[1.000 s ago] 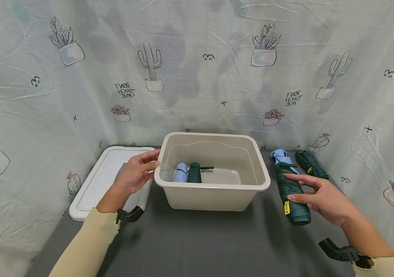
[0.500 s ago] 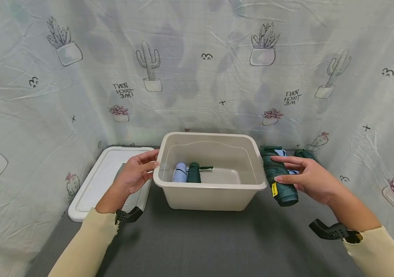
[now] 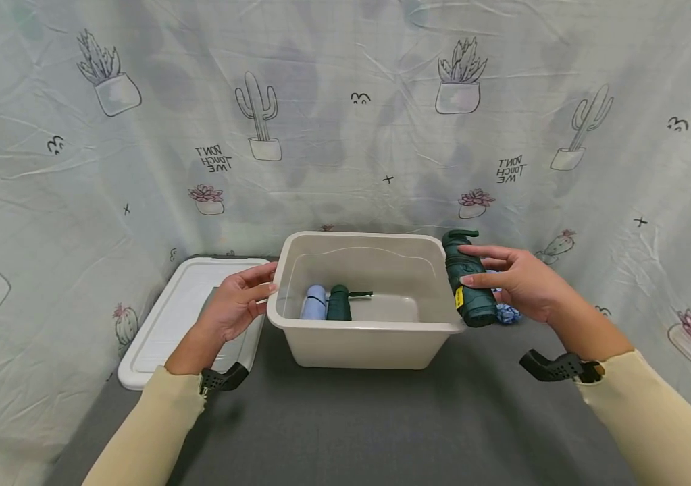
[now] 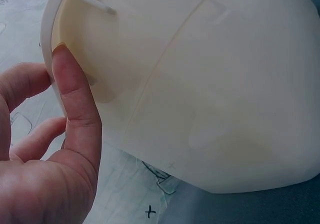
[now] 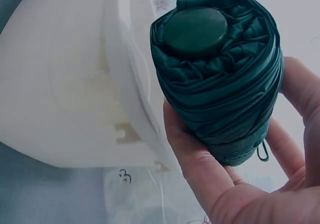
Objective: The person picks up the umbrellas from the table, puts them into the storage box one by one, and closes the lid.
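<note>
A folded dark green umbrella [image 3: 473,302] with a yellow tag is gripped by my right hand [image 3: 524,287], raised right at the right rim of a beige plastic bin [image 3: 363,349]. The right wrist view shows its round end cap and wrapped cloth, with thumb and fingers around the umbrella [image 5: 225,99]. My left hand [image 3: 232,307] pinches the bin's left rim between thumb and fingers; in the left wrist view the thumb lies against the outer wall [image 4: 200,94]. Inside the bin, a light blue folded umbrella [image 3: 315,304] lies beside a dark green one [image 3: 339,305] with its strap sticking out.
A white lid [image 3: 163,337] lies on the grey table [image 3: 357,418] to the left of the bin. Behind my right hand, part of a light blue umbrella [image 3: 508,314] shows. A curtain [image 3: 333,169] printed with cacti hangs around the back and sides.
My right hand has carried the green umbrella up and left, from beside the other umbrellas to the bin's right rim. My left hand keeps its hold on the bin.
</note>
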